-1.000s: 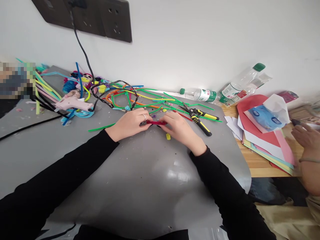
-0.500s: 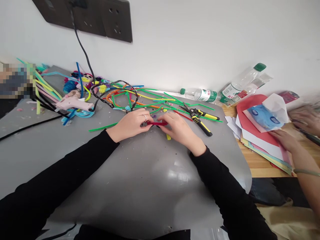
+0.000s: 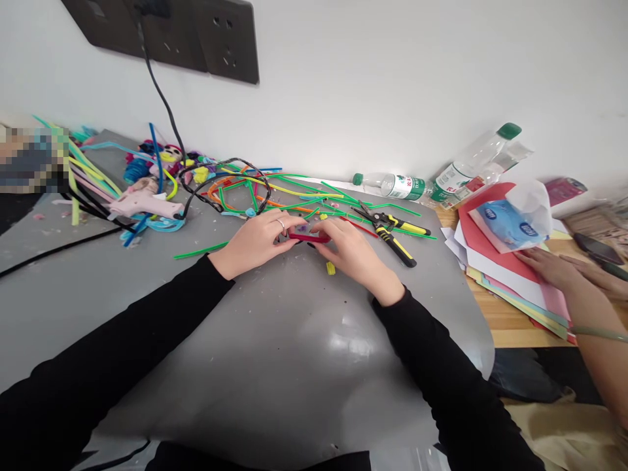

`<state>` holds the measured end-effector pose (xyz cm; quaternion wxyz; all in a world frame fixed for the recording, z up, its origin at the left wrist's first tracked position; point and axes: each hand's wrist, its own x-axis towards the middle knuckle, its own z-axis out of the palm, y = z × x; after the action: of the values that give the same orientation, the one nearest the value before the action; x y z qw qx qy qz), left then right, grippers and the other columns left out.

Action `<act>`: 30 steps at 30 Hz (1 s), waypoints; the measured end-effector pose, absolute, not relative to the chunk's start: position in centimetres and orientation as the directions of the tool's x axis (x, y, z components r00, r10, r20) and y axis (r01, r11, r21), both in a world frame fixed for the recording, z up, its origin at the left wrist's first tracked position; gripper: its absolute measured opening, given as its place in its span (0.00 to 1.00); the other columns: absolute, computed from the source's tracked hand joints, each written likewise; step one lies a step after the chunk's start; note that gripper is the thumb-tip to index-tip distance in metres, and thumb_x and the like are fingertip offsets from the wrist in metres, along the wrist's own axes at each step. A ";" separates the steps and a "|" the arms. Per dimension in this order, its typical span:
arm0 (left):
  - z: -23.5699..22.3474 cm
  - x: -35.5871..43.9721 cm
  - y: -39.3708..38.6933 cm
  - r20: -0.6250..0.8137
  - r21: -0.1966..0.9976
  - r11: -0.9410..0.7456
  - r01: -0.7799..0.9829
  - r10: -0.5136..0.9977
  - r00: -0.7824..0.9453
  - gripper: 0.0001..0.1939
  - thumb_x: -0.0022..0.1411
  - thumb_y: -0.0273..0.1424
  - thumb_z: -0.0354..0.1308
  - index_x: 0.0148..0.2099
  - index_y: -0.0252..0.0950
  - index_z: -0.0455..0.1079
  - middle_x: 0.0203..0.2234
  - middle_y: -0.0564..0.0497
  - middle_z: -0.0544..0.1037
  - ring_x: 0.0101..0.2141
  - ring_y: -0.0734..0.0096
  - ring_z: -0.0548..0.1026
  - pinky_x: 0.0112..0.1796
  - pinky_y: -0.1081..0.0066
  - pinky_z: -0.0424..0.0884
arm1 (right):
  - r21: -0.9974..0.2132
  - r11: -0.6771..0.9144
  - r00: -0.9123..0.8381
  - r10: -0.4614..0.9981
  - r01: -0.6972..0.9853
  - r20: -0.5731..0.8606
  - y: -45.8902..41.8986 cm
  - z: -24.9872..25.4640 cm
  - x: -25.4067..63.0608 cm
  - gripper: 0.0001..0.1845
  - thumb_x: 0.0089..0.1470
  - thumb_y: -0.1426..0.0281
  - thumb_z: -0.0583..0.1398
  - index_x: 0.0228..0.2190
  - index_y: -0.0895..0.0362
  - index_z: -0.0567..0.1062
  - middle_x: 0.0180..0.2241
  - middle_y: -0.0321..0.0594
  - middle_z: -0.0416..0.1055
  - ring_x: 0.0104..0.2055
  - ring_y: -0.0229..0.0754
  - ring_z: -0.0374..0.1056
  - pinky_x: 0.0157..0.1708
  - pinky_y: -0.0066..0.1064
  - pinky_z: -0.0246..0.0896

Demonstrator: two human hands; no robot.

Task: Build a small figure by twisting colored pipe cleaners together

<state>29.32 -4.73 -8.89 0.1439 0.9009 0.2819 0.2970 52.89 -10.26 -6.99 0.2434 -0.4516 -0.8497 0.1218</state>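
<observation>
Between my fingertips, a little above the grey mat [image 3: 275, 366], is a short red pipe cleaner piece [image 3: 308, 237]. My left hand [image 3: 258, 241] pinches its left end, and a ring shows on one finger. At the other end, my right hand [image 3: 349, 252] has thumb and fingers closed on it. A small yellow piece [image 3: 330, 268] lies on the mat just below my right hand. Beyond both hands spread loose green pipe cleaners [image 3: 299, 208]. Black-and-yellow pliers [image 3: 392, 235] rest with open handles to the right.
A pink glue gun [image 3: 144, 199] with a black cord lies at left among coloured stems. Two plastic bottles [image 3: 403, 186] lean by the wall. At right, another person's hand [image 3: 549, 267] touches a paper stack [image 3: 520, 294] below a tissue pack [image 3: 507, 226].
My fingers have shifted slightly around the red piece, with the left-hand fingers a bit more raised. The other person's hands, papers and tissue pack have moved a little left.
</observation>
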 end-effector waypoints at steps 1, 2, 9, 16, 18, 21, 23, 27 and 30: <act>-8.9 29.3 -4.8 0.452 0.433 -0.794 0.427 0.601 0.660 0.12 0.71 0.32 0.55 0.52 0.37 0.75 0.40 0.46 0.80 0.39 0.64 0.77 0.43 0.65 0.74 | -0.430 0.559 -0.469 0.829 0.709 0.304 -10.3 -7.0 52.9 0.07 0.65 0.73 0.57 0.44 0.53 0.72 0.43 0.46 0.76 0.45 0.50 0.71 0.46 0.41 0.65; -8.9 29.3 -4.8 0.453 0.438 -0.791 0.427 0.605 0.655 0.11 0.71 0.32 0.55 0.49 0.37 0.75 0.41 0.46 0.80 0.38 0.64 0.77 0.42 0.65 0.74 | -0.432 0.554 -0.463 0.832 0.711 0.306 -10.3 -7.0 52.9 0.07 0.64 0.73 0.57 0.43 0.53 0.71 0.42 0.46 0.76 0.44 0.50 0.70 0.46 0.41 0.65; -8.8 29.2 -4.7 0.488 0.445 -0.786 0.429 0.615 0.620 0.08 0.72 0.32 0.54 0.45 0.37 0.74 0.39 0.46 0.80 0.38 0.64 0.76 0.39 0.66 0.74 | -0.438 0.516 -0.390 0.852 0.736 0.349 -10.2 -7.3 53.1 0.04 0.66 0.70 0.57 0.42 0.54 0.71 0.41 0.46 0.76 0.42 0.49 0.71 0.44 0.40 0.64; -8.7 29.2 -4.7 0.485 0.434 -0.760 0.484 0.650 0.586 0.09 0.73 0.31 0.53 0.46 0.38 0.75 0.39 0.47 0.81 0.42 0.62 0.77 0.44 0.64 0.73 | -0.451 0.470 -0.330 0.875 0.759 0.355 -9.7 -7.7 53.7 0.05 0.64 0.71 0.59 0.42 0.54 0.73 0.37 0.43 0.75 0.41 0.49 0.71 0.43 0.39 0.65; -8.7 29.2 -4.6 0.488 0.433 -0.760 0.485 0.650 0.583 0.09 0.73 0.30 0.53 0.45 0.39 0.75 0.39 0.47 0.81 0.42 0.62 0.77 0.46 0.63 0.73 | -0.439 0.463 -0.329 0.878 0.770 0.349 -9.7 -7.8 53.7 0.05 0.64 0.71 0.60 0.42 0.53 0.73 0.37 0.43 0.75 0.41 0.49 0.71 0.43 0.39 0.65; -8.9 29.1 -4.5 0.501 0.423 -0.772 0.474 0.636 0.587 0.08 0.72 0.31 0.54 0.44 0.38 0.75 0.38 0.47 0.81 0.41 0.62 0.77 0.45 0.63 0.73 | -0.421 0.459 -0.335 0.880 0.783 0.336 -9.8 -7.8 53.7 0.06 0.64 0.71 0.60 0.43 0.53 0.73 0.38 0.44 0.75 0.42 0.50 0.71 0.44 0.40 0.65; -9.0 29.0 -4.3 0.510 0.416 -0.781 0.466 0.625 0.592 0.09 0.72 0.31 0.54 0.45 0.37 0.75 0.38 0.47 0.81 0.41 0.62 0.77 0.45 0.63 0.73 | -0.414 0.456 -0.337 0.882 0.788 0.330 -9.9 -7.8 53.7 0.06 0.64 0.71 0.60 0.43 0.54 0.73 0.39 0.45 0.75 0.42 0.50 0.71 0.44 0.41 0.65; -9.1 28.9 -4.1 0.518 0.411 -0.791 0.453 0.611 0.598 0.09 0.73 0.32 0.54 0.44 0.37 0.76 0.39 0.46 0.82 0.41 0.61 0.77 0.45 0.63 0.73 | -0.423 0.451 -0.331 0.885 0.786 0.328 -9.9 -7.7 53.7 0.06 0.63 0.72 0.59 0.43 0.53 0.73 0.39 0.45 0.75 0.43 0.50 0.71 0.44 0.40 0.65; -9.0 28.9 -4.2 0.510 0.414 -0.788 0.456 0.616 0.600 0.10 0.73 0.33 0.54 0.43 0.38 0.77 0.39 0.46 0.82 0.43 0.61 0.77 0.47 0.62 0.73 | -0.428 0.448 -0.327 0.886 0.785 0.328 -9.8 -7.8 53.7 0.07 0.63 0.73 0.59 0.43 0.54 0.73 0.39 0.45 0.75 0.42 0.50 0.71 0.44 0.40 0.65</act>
<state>28.92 -4.18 -8.96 0.1215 0.8863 0.3023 0.3292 53.70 -9.81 -7.79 0.2640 -0.5164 -0.8089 0.0963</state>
